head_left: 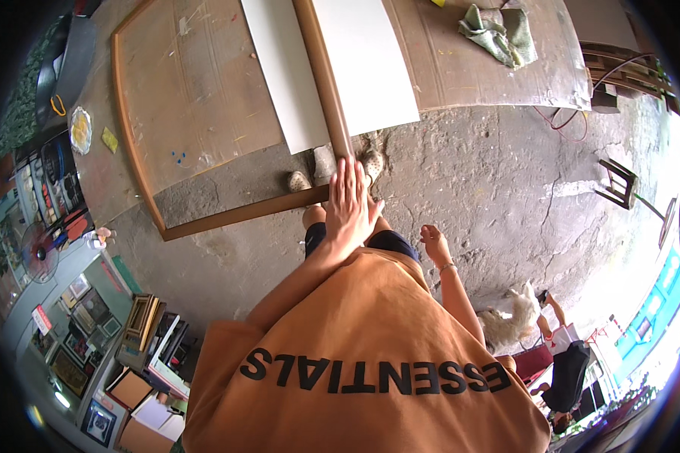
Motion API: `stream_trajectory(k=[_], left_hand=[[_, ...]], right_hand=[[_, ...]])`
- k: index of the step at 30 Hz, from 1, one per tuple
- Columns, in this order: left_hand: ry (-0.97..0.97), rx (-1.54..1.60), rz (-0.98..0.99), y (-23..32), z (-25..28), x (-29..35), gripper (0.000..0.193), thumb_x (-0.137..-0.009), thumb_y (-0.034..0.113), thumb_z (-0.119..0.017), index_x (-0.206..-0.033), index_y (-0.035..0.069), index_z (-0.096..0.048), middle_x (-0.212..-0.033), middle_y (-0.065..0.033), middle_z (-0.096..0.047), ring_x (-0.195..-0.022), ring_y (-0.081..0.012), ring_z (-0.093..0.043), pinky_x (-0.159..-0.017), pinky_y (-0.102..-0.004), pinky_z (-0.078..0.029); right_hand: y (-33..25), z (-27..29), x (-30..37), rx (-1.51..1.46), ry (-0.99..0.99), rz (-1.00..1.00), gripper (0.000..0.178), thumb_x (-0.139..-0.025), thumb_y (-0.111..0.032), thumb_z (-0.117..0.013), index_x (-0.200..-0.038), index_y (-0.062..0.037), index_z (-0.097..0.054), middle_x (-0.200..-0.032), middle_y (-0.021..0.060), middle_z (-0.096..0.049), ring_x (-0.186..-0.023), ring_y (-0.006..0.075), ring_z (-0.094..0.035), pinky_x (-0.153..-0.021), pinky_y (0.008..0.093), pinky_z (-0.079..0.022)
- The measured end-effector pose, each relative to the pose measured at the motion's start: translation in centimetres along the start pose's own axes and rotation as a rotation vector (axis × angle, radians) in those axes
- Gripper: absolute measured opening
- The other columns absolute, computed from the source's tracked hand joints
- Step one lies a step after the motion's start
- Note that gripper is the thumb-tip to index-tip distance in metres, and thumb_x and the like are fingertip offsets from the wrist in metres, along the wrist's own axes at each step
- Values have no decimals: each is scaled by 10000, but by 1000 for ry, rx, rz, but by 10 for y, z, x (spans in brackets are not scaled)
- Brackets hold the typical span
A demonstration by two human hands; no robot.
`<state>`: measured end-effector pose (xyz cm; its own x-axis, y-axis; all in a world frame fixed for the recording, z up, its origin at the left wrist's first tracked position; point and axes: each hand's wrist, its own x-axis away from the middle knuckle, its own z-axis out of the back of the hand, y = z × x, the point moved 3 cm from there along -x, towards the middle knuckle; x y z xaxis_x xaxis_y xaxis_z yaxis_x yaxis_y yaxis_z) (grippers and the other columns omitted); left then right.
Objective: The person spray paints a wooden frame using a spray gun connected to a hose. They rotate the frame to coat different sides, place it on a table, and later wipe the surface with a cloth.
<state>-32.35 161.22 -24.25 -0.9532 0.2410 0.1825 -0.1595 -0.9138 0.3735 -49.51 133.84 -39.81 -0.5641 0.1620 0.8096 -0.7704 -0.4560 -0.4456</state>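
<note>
The left hand (pixel 349 202) lies flat, grip open, on the brown wooden frame (pixel 234 214) at its corner; one rail runs straight ahead, the other leftward. The right hand (pixel 433 243) hangs empty, loosely open, just behind.

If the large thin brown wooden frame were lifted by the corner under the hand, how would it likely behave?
The large thin brown wooden frame would probably flex or twist: its rails look slim around a wide opening. It seems light for its size. The left hand rests flat on one corner, so the far end would likely sag or drag over the rough concrete floor.

head-worn fisheye, looking steeply down, close
</note>
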Motion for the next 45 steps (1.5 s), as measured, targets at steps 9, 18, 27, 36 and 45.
stream_trajectory(k=[9, 18, 27, 36, 45], left_hand=[[179, -23, -72, -14, 12, -106, 743, -1000, 503, -270, -1503, -28, -140, -1585, -201, -81, -1478, -299, -75, -1194, -464, -83], [-153, 375, -567, 15, -54, 45, 590, -929, 329, -590, -1414, 39, -420, -1449, -199, -417, -1326, -268, -447, -1066, -383, -410], [-219, 539, 243, -67, -48, 84, 586, -935, 444, -543, -517, 34, -554, -497, -197, -522, -497, -383, -577, -495, -476, -433], [-403, 817, 210, -109, 37, 104, 268, -949, 221, -560, -839, -6, -650, -707, -130, -657, -651, -209, -638, -640, -356, -507], [156, 1920, -1033, 0, 371, 118, 227, -957, 286, -589, -895, 78, -652, -804, -47, -630, -573, -179, -551, -594, -314, -460]], right_hand=[[-7, 20, -2, -55, 53, 12, 411, -986, -315, -513, -1190, 33, -594, -1031, 143, -689, -892, 191, -678, -799, 308, -528], [33, 0, 2, -54, 46, -23, 436, -942, -379, -516, -1140, -11, -641, -921, 168, -714, -833, 242, -702, -757, 356, -525], [-37, 0, 12, -65, -70, -135, 354, -954, -300, -527, -893, 22, -660, -698, 139, -676, -701, 245, -675, -635, 368, -517], [-223, -30, 82, -64, -125, 321, 209, -954, -163, -538, -861, 10, -609, -643, 101, -584, -594, 120, -518, -571, 304, -448], [-321, -68, 150, -86, -194, 572, 295, -990, -256, -527, -867, -2, -613, -709, 17, -603, -612, 73, -566, -566, 241, -460]])
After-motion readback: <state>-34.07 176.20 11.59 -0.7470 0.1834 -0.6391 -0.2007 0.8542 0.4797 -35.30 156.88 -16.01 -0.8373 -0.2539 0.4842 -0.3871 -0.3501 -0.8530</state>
